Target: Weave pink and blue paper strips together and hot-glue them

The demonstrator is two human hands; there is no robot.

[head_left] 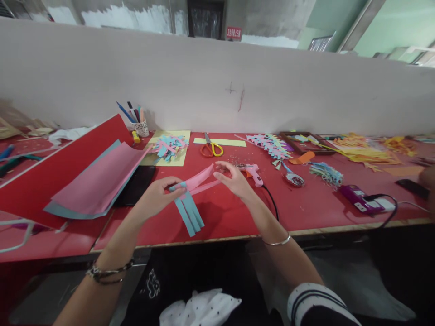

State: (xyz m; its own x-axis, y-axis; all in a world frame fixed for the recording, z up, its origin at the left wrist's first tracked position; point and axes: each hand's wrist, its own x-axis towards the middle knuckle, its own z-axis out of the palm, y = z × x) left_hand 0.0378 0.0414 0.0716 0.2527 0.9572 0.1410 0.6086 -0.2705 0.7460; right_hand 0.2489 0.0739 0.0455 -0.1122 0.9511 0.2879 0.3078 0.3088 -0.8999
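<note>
My left hand pinches the joined end of a fringed light-blue paper strip and a pink paper strip. The blue fringe hangs down toward the table's front edge, its slits spread apart. Two pink lengths run rightward from that pinch to my right hand, whose thumb and fingers curl round their far ends. Exactly how those ends sit between the fingers is partly hidden. Just right of my right hand lies a pink glue gun with a black cord. Behind both hands are scissors with red and yellow handles.
Pink and blue sheets lean at left over a black tablet-like object. Cut strips lie on yellow paper by a pen cup. Rightward are a braided paper piece, a purple power strip and another person's hand.
</note>
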